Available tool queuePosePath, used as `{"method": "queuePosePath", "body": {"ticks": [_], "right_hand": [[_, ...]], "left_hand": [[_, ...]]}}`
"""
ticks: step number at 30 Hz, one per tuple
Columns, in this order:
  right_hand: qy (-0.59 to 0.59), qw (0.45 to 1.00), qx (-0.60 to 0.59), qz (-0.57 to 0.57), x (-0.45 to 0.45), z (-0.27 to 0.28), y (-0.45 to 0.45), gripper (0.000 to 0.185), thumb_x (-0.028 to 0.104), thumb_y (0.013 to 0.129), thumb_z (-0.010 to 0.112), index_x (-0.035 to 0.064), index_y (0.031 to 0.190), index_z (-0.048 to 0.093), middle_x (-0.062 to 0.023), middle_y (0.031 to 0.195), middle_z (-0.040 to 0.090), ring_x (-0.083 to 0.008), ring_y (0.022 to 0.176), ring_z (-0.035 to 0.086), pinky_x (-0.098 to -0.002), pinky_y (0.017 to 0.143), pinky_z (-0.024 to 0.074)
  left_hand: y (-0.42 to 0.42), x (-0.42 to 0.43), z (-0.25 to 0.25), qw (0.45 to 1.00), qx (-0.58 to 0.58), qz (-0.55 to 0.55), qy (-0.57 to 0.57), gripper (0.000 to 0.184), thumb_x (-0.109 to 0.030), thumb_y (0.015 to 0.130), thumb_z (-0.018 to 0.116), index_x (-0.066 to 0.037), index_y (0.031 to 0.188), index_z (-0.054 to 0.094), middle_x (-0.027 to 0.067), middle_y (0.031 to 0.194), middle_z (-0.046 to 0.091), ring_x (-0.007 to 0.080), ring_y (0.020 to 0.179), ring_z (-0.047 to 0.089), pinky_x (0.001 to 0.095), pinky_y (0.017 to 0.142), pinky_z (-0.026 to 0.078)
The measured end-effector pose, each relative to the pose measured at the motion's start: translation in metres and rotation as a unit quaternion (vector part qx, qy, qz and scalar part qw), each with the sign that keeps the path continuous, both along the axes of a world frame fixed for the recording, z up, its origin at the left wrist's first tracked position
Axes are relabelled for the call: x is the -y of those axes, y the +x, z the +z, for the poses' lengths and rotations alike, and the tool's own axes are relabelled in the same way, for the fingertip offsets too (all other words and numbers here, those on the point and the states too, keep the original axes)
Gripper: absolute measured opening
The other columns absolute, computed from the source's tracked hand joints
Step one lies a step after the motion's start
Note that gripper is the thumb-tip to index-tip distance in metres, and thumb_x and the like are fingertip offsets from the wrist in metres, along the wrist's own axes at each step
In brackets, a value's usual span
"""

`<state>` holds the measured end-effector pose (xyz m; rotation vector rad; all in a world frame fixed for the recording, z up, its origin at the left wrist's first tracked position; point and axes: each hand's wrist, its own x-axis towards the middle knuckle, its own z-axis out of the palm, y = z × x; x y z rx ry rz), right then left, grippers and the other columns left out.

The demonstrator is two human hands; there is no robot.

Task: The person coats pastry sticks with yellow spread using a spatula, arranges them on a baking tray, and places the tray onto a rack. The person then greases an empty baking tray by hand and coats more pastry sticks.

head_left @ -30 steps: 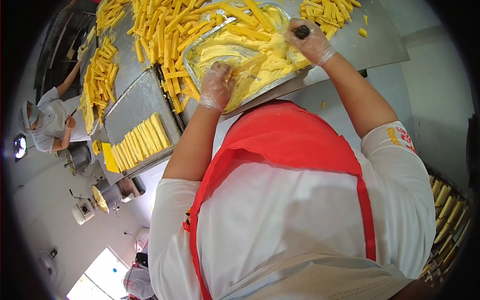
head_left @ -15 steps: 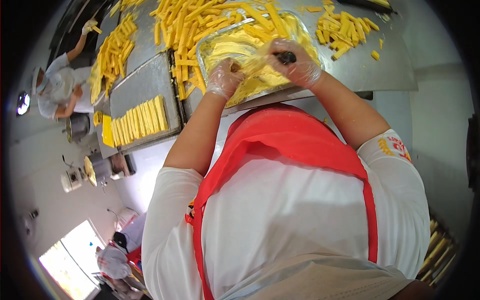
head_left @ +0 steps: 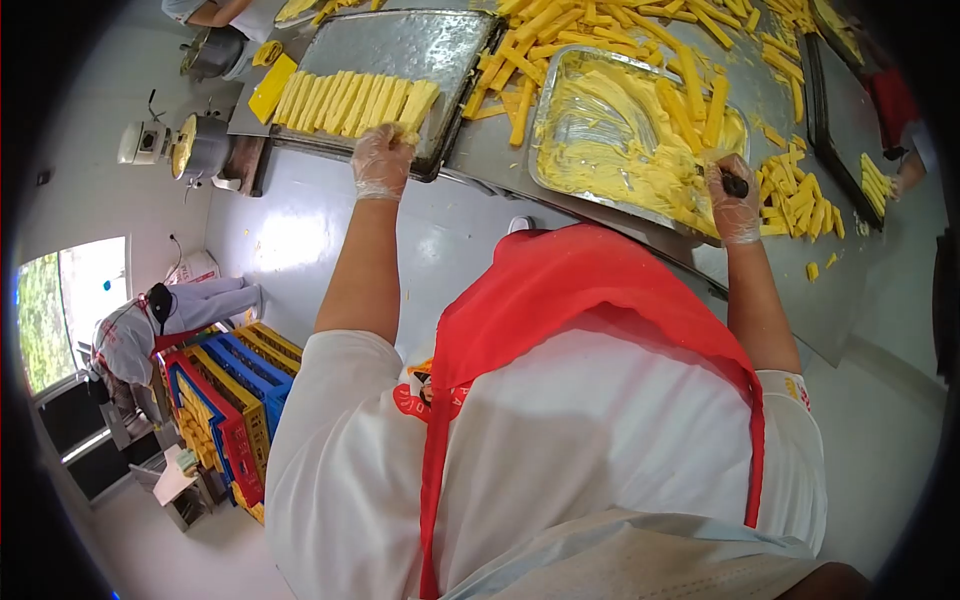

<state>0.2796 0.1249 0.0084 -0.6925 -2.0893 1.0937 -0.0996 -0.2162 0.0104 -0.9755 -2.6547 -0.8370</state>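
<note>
At the right end of a row of cream-coated yellow sticks (head_left: pixel 345 103), my gloved left hand (head_left: pixel 383 155) pinches the near end of one coated stick (head_left: pixel 416 105) over the dark-rimmed metal tray (head_left: pixel 400 45). My gloved right hand (head_left: pixel 733 195) is closed round a black-handled spatula (head_left: pixel 735 186) at the right side of a metal pan (head_left: pixel 545 130). Its blade is mostly hidden by the hand and cream. Pale yellow cream (head_left: pixel 610 120) is smeared across the pan, and a few plain yellow sticks (head_left: pixel 690 85) lie in it.
Loose yellow sticks (head_left: pixel 560 25) pile behind the pan, with shorter pieces (head_left: pixel 795 195) at its right. A yellow scraper (head_left: pixel 272 88) lies left of the row. Another person's hand (head_left: pixel 910 172) is near a second tray (head_left: pixel 835 120). Stacked crates (head_left: pixel 235 390) stand at lower left.
My left hand has gone from over the pan leftward to the tray with a coated stick, lengthening the row. My right hand stays at the pan with the spatula. The view has swung left.
</note>
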Motion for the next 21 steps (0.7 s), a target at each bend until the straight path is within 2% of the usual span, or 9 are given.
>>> {"method": "queuePosePath", "body": {"ticks": [2,7,8,10,12,17,19,20,21], "right_hand": [[0.046,0.999,0.009,0.006,-0.004,-0.002,0.0,0.013,-0.001,0.084,0.064,0.0027,0.08,0.052,-0.0048,0.072,0.047,-0.0137,0.067,0.044,-0.0279,0.063,0.0408],[0.08,0.996,0.029,-0.007,0.003,0.006,-0.006,0.013,-0.002,0.083,0.064,0.0021,0.079,0.053,-0.0077,0.073,0.048,-0.018,0.066,0.046,-0.0291,0.064,0.0414],[0.107,0.994,0.025,-0.013,0.003,0.006,-0.007,0.013,-0.003,0.082,0.064,0.0019,0.079,0.053,-0.0088,0.073,0.048,-0.0201,0.066,0.048,-0.0298,0.064,0.0417],[0.137,0.99,0.021,-0.01,0.009,0.016,-0.007,0.011,-0.004,0.081,0.064,0.0007,0.08,0.054,-0.0118,0.074,0.05,-0.0279,0.068,0.052,-0.0338,0.065,0.0437],[0.134,0.991,-0.01,-0.007,0.013,0.015,-0.009,0.012,-0.004,0.08,0.064,0.0002,0.08,0.054,-0.0131,0.076,0.052,-0.0302,0.07,0.054,-0.0345,0.065,0.044],[0.136,0.99,-0.005,-0.034,0.026,0.017,-0.014,0.013,-0.004,0.08,0.065,0.0008,0.082,0.053,-0.0143,0.079,0.052,-0.0325,0.072,0.054,-0.0354,0.066,0.0442],[0.15,0.988,0.015,-0.043,0.028,0.011,-0.012,0.012,-0.001,0.081,0.065,0.0016,0.084,0.054,-0.0156,0.079,0.052,-0.0352,0.074,0.054,-0.0377,0.066,0.045],[0.178,0.982,0.019,-0.063,0.03,0.007,-0.011,0.012,0.002,0.081,0.065,0.0019,0.083,0.054,-0.0162,0.08,0.053,-0.0358,0.075,0.055,-0.0392,0.066,0.0452],[0.212,0.973,0.017,-0.087,0.031,0.006,-0.013,0.012,0.004,0.082,0.066,0.0023,0.082,0.054,-0.0167,0.08,0.053,-0.0364,0.075,0.055,-0.0407,0.066,0.0453]], "left_hand": [[-0.007,0.006,-0.016,0.993,-0.044,-0.026,-0.111,0.027,-0.015,0.073,0.073,-0.002,0.096,0.07,0.0186,0.091,0.067,0.0352,0.091,0.062,0.0424,0.083,0.05],[-0.009,0.016,-0.009,0.987,-0.094,-0.038,-0.128,0.023,-0.02,0.077,0.068,-0.005,0.094,0.065,0.0185,0.089,0.063,0.0351,0.093,0.059,0.0456,0.081,0.048],[-0.015,0.019,-0.013,0.983,-0.159,-0.031,-0.083,0.026,-0.021,0.079,0.068,-0.005,0.098,0.064,0.019,0.091,0.064,0.0358,0.092,0.06,0.0463,0.08,0.048],[-0.024,0.005,0.008,0.995,-0.092,-0.043,-0.013,0.026,-0.022,0.082,0.066,-0.005,0.101,0.063,0.0188,0.095,0.064,0.0375,0.091,0.06,0.0468,0.08,0.048],[-0.02,-0.037,0.033,0.989,-0.122,-0.077,0.034,0.025,-0.021,0.084,0.063,-0.005,0.104,0.064,0.0184,0.098,0.065,0.039,0.091,0.06,0.0472,0.082,0.048],[0.03,-0.206,0.081,0.901,-0.114,-0.414,0.063,0.027,-0.013,0.08,0.063,-0.01,0.106,0.067,0.0132,0.102,0.067,0.0334,0.095,0.063,0.0404,0.084,0.051],[0.058,-0.271,0.063,0.845,-0.132,-0.517,-0.03,0.028,-0.008,0.077,0.063,-0.011,0.104,0.068,0.0126,0.101,0.068,0.031,0.094,0.064,0.0397,0.082,0.052],[0.071,-0.3,0.047,0.826,-0.057,-0.56,-0.021,0.021,-0.009,0.081,0.059,-0.01,0.099,0.069,0.0133,0.1,0.068,0.0318,0.095,0.063,0.041,0.082,0.052],[0.086,-0.324,0.043,0.795,-0.163,-0.559,-0.168,0.026,-0.007,0.081,0.056,-0.012,0.103,0.068,0.0134,0.103,0.067,0.0318,0.098,0.063,0.0404,0.083,0.053]]}}
